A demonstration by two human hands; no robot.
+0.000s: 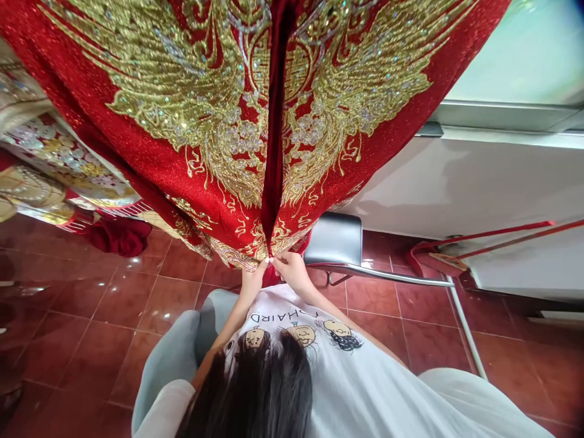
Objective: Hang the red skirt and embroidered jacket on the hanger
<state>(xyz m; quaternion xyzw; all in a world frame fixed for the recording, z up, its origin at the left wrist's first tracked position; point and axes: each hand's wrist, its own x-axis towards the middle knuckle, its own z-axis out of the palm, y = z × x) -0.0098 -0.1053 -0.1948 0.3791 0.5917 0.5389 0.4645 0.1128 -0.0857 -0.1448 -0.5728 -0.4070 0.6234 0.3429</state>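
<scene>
A red garment [383, 140] with gold embroidery and sparkling beads hangs in front of me, a dark red slit running down its middle. Both my hands meet at the bottom of that slit, near the hem. My left hand [254, 275] pinches the garment's edge from the left side. From the right, my right hand [292, 271] pinches the edge at the same spot, its fingertips touching or nearly touching the left ones. Whatever small fastening may lie between the fingertips is too small to make out.
Other embroidered garments [59, 158] hang at the left, with dark red cloth [119, 234] below them. A black chair [335, 240] with a metal frame stands just right of my hands. Red-handled tools [497, 233] lean by the white wall [410, 188]. The floor [155, 292] is red tile.
</scene>
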